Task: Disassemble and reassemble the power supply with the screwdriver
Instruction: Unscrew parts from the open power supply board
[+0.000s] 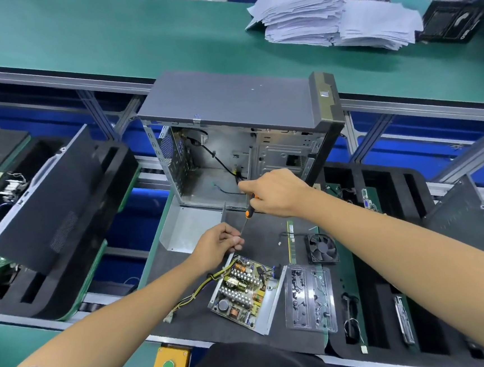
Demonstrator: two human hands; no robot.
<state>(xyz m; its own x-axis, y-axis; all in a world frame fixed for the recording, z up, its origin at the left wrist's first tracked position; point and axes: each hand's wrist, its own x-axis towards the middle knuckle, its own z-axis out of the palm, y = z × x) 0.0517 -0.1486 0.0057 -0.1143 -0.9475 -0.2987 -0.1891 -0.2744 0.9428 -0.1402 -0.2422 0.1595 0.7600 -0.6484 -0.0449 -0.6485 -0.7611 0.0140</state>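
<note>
Power supply lies open on the dark mat right in front of me, lid off, board and coils exposed, yellow-black wires trailing off its left side. My right hand is closed around the orange-black screwdriver, shaft angled down-left. My left hand pinches fingertips together at the shaft's tip, just above the supply's far corner; can't tell if a screw's in there. Open PC case stands behind, fan and clear screw tray to the right.
</note>
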